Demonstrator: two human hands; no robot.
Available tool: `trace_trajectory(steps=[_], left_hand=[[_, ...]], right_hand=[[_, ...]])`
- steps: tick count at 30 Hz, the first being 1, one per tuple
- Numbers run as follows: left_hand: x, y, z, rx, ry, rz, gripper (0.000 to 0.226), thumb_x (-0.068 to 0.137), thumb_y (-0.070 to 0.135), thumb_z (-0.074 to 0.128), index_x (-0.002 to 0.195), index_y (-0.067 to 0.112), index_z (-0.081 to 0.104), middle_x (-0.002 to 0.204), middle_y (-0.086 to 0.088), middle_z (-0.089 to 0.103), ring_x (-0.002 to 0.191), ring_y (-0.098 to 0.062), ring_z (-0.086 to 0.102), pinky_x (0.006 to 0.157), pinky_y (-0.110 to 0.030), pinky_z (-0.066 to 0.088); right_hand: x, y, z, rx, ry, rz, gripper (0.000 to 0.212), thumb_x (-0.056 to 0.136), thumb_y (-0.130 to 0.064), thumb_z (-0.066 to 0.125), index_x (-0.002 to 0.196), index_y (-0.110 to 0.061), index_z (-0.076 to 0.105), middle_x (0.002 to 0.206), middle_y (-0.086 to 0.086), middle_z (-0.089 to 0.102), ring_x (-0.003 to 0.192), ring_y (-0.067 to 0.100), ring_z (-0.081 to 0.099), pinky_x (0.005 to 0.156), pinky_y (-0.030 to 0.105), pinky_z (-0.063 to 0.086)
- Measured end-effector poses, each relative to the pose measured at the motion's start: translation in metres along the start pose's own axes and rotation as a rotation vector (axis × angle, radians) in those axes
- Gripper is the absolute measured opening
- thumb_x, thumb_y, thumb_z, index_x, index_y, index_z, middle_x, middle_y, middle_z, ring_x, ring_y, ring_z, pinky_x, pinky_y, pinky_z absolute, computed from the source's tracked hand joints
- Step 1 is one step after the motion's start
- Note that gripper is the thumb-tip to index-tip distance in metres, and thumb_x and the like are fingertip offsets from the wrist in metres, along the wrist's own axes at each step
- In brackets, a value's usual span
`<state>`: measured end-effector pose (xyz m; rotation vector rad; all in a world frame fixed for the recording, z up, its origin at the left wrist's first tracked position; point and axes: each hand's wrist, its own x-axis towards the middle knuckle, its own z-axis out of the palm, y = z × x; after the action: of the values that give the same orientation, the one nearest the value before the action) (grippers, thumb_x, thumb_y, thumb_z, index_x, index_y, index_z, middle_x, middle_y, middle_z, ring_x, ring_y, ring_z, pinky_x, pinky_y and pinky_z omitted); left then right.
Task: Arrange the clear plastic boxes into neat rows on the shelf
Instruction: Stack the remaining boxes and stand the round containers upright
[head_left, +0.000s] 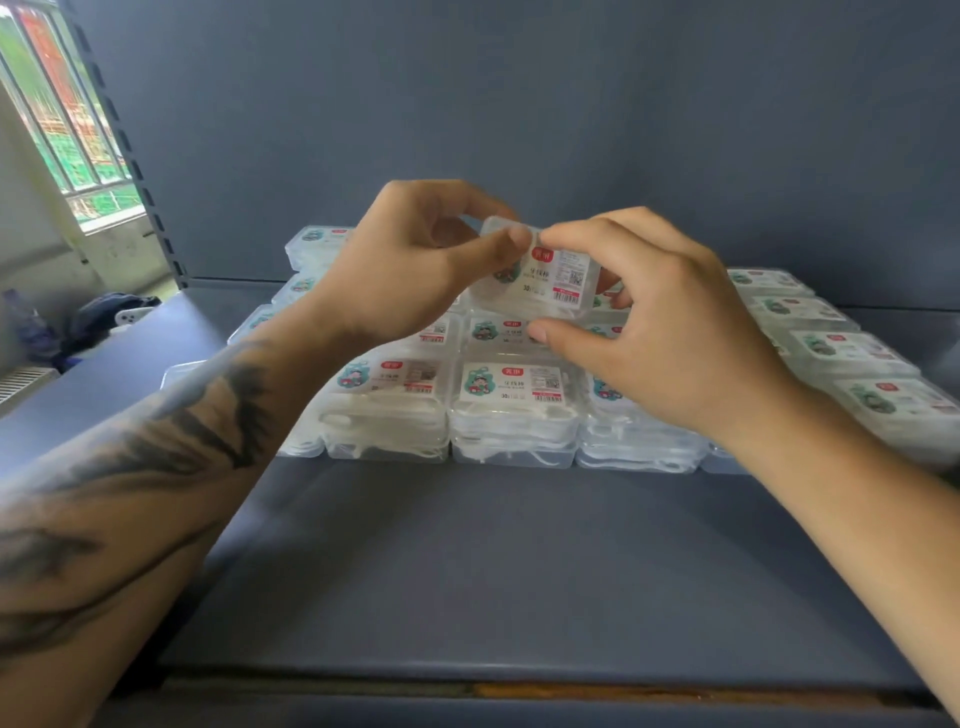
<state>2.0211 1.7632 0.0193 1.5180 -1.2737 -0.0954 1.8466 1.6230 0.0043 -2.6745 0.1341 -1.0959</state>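
Note:
A clear plastic box (545, 278) with a white label and red barcode strip is held tilted above the stacked boxes. My left hand (410, 270) pinches its left end between thumb and fingers. My right hand (660, 322) grips its right end, thumb underneath and fingers curled over the top. Below stand several clear labelled boxes in stacked rows (514, 410) on the grey shelf (493, 561), running from the back wall toward me. Parts of the middle rows are hidden behind my hands.
A further row of boxes (852, 353) runs along the right side. The shelf's perforated upright (140, 171) stands at the left, with a window (57, 114) beyond it. The shelf's front edge (519, 691) lies near the bottom of the view.

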Motion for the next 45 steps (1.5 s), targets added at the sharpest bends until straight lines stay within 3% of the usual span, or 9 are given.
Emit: trace_trajectory(steps=[8, 13, 18, 22, 26, 30, 34, 39, 45], left_hand=[[0.013, 0.007, 0.008, 0.045, -0.1, 0.046, 0.027, 0.102, 0.035, 0.063, 0.099, 0.011, 0.076, 0.083, 0.007, 0.072, 0.077, -0.006, 0.062, 0.073, -0.022, 0.047], [0.016, 0.011, 0.003, 0.08, -0.015, 0.069, 0.056, 0.1, 0.051, 0.057, 0.104, -0.002, 0.071, 0.09, -0.012, 0.07, 0.082, -0.016, 0.061, 0.078, -0.042, 0.05], [0.018, 0.022, -0.007, 0.093, 0.1, 0.112, 0.044, 0.103, 0.044, 0.053, 0.105, 0.006, 0.074, 0.092, -0.01, 0.077, 0.078, -0.007, 0.068, 0.072, -0.017, 0.049], [0.017, 0.029, -0.013, 0.093, 0.115, 0.12, 0.042, 0.105, 0.041, 0.052, 0.104, 0.006, 0.075, 0.09, -0.011, 0.077, 0.082, -0.019, 0.072, 0.073, -0.016, 0.049], [0.013, 0.032, -0.015, 0.145, 0.107, 0.117, 0.043, 0.105, 0.045, 0.053, 0.102, 0.008, 0.076, 0.086, -0.006, 0.077, 0.082, -0.022, 0.073, 0.072, -0.02, 0.052], [0.007, 0.03, -0.014, 0.294, 0.059, 0.105, 0.039, 0.098, 0.052, 0.06, 0.098, 0.016, 0.076, 0.085, 0.004, 0.077, 0.084, -0.013, 0.074, 0.086, -0.04, 0.059], [-0.004, 0.034, -0.013, 0.584, -0.074, 0.01, 0.026, 0.096, 0.052, 0.064, 0.112, 0.033, 0.072, 0.101, 0.015, 0.074, 0.092, -0.008, 0.07, 0.09, -0.032, 0.055], [-0.017, 0.035, 0.012, 0.825, -0.176, 0.054, 0.069, 0.088, 0.053, 0.072, 0.149, 0.03, 0.049, 0.141, 0.006, 0.063, 0.127, -0.022, 0.06, 0.103, -0.036, 0.048], [-0.02, 0.04, 0.027, 0.66, -0.151, -0.034, 0.067, 0.082, 0.046, 0.082, 0.14, 0.023, 0.058, 0.126, 0.005, 0.068, 0.114, -0.016, 0.063, 0.093, -0.026, 0.045]], right_hand=[[0.002, 0.004, -0.002, -0.01, 0.004, 0.008, 0.054, 0.082, -0.037, 0.084, 0.131, -0.027, 0.064, 0.121, -0.008, 0.059, 0.101, -0.001, 0.051, 0.086, 0.002, 0.034], [0.003, 0.002, -0.005, -0.011, -0.024, 0.015, 0.051, 0.084, -0.039, 0.082, 0.13, -0.029, 0.064, 0.125, -0.009, 0.059, 0.106, 0.003, 0.055, 0.089, 0.008, 0.037], [0.004, 0.001, -0.007, -0.013, -0.02, 0.034, 0.046, 0.087, -0.037, 0.08, 0.129, -0.03, 0.065, 0.127, -0.012, 0.061, 0.106, 0.001, 0.055, 0.09, 0.006, 0.036], [0.004, 0.001, -0.008, -0.013, -0.035, 0.058, 0.045, 0.088, -0.037, 0.078, 0.131, -0.031, 0.064, 0.129, -0.012, 0.061, 0.103, -0.003, 0.05, 0.089, 0.001, 0.031], [0.004, 0.001, -0.007, -0.025, -0.07, 0.082, 0.045, 0.089, -0.039, 0.076, 0.132, -0.033, 0.063, 0.133, -0.012, 0.059, 0.111, 0.004, 0.054, 0.096, 0.018, 0.041], [0.006, 0.004, -0.009, -0.048, -0.113, 0.107, 0.045, 0.09, -0.038, 0.076, 0.132, -0.031, 0.063, 0.132, -0.01, 0.06, 0.106, 0.003, 0.051, 0.092, 0.023, 0.04], [0.009, 0.012, -0.02, -0.079, -0.151, 0.166, 0.046, 0.091, -0.035, 0.075, 0.134, -0.029, 0.062, 0.131, -0.006, 0.061, 0.109, 0.015, 0.056, 0.094, 0.029, 0.043], [0.005, 0.011, -0.036, -0.052, -0.266, 0.241, 0.043, 0.091, -0.041, 0.074, 0.132, -0.039, 0.062, 0.107, -0.013, 0.062, 0.099, 0.014, 0.06, 0.085, 0.029, 0.043], [-0.002, 0.008, -0.051, -0.07, -0.292, 0.182, 0.038, 0.09, -0.043, 0.073, 0.127, -0.04, 0.064, 0.125, -0.017, 0.063, 0.108, 0.011, 0.058, 0.088, 0.028, 0.045]])
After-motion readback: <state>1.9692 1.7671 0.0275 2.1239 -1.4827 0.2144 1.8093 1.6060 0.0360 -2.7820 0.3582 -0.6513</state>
